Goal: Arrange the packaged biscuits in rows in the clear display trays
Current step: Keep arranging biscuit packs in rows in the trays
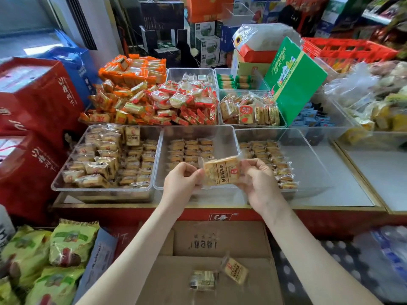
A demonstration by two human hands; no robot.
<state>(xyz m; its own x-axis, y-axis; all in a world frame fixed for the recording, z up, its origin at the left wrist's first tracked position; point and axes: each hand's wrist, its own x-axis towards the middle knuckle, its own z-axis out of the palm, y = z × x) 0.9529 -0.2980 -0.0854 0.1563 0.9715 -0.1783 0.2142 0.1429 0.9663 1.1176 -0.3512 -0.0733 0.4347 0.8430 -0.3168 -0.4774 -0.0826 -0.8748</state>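
Clear middle tray (229, 137) holds three short rows, its right side and front bare, the right tray (312, 164) looks half filled, and left hand (182, 177) and right hand (257, 181) pinch one biscuit packet (220, 171) by its ends over that front rim, two loose packets (202, 280) left in the carton (220, 238).

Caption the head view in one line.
One packaged biscuit held by left hand and right hand over the partly filled middle clear tray.

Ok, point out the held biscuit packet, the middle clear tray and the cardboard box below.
held biscuit packet (220, 171): head view, printed front.
middle clear tray (225, 149): head view, bare floor at right.
cardboard box (220, 241): head view, printed inner flap.
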